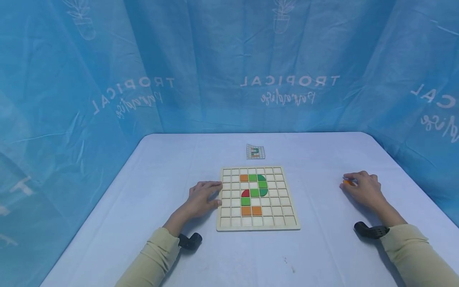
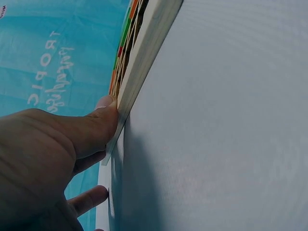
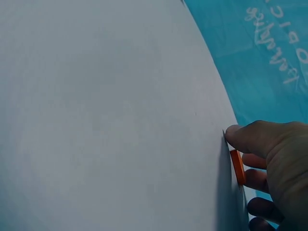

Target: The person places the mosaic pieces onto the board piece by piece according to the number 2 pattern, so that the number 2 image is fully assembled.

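A wooden grid board point(image 1: 229, 224) lies flat on the table, with several orange, green and red tiles set in its squares. My left hand point(image 1: 203, 199) rests at the board's left side, its fingertips and thumb touching the edge. In the left wrist view, the thumb point(image 2: 98, 122) lies against the board's side point(image 2: 139, 62). Far to the right, my right hand point(image 1: 363, 189) is down at the table with an orange tile point(image 1: 348, 182) between thumb and fingers. The right wrist view shows this orange tile point(image 3: 237, 167) standing on edge against the fingers, just below the thumb tip.
Behind the board lies a small card point(image 1: 255, 152) with a gridded picture of a similar coloured pattern. A white cloth covers the table point(image 1: 172, 159). Blue printed curtains point(image 1: 215, 59) hang around its back and sides. Both wrists wear black devices point(image 1: 371, 231).
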### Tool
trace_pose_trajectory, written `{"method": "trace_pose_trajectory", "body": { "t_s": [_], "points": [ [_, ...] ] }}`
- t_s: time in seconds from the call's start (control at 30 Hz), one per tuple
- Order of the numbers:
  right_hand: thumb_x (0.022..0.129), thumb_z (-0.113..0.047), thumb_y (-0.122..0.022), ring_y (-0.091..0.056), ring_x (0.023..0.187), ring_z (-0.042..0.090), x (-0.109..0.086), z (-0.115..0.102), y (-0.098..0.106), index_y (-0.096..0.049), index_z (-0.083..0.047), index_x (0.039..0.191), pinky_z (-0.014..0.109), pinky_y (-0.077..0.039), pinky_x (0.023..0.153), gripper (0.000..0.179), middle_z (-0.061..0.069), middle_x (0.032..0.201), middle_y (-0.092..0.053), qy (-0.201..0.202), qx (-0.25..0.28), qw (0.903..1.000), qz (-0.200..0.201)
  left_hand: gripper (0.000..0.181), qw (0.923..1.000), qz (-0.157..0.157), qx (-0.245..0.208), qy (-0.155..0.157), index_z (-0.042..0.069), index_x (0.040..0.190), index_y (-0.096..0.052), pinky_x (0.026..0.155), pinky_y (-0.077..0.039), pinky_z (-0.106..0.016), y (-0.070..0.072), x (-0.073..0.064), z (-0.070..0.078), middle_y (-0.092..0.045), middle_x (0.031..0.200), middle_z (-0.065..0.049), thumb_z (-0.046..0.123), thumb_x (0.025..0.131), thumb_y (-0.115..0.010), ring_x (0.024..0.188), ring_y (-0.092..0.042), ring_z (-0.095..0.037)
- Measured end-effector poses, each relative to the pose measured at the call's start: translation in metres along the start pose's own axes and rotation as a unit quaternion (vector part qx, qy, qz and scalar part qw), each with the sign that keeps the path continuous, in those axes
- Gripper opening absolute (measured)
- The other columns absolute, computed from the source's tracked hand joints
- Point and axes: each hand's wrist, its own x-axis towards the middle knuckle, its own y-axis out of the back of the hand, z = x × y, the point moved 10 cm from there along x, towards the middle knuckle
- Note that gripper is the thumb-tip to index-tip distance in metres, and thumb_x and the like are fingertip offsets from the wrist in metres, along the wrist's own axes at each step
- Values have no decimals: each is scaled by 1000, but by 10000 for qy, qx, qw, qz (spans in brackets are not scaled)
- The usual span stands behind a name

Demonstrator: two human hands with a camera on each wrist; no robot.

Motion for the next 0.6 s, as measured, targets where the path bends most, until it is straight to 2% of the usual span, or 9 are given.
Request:
{"method": "trace_pose_trajectory", "body": {
  "t_s": [0.37, 0.6],
  "points": [
    [91, -21, -63, -30, 107, 54, -4, 16, 2, -59, 9, 119, 61, -31, 75, 41, 35, 119, -41, 1, 121, 9995, -290, 54, 10000, 10, 21, 25, 6, 139, -51, 105, -21, -57, 0, 0, 0, -44, 145, -6, 24, 91, -68, 132, -33, -32],
    [91, -20, -65, -32, 104, 52, -4, 15, 3, -60, 10, 118, 58, -31, 73, 40, 34, 115, -44, 132, 134, 9993, -322, 54, 10000, -16, 21, 29, 6, 140, -50, 105, -21, -57, 1, 0, 0, -44, 145, -5, 24, 91, -67, 132, -33, -32]
  ]
}}
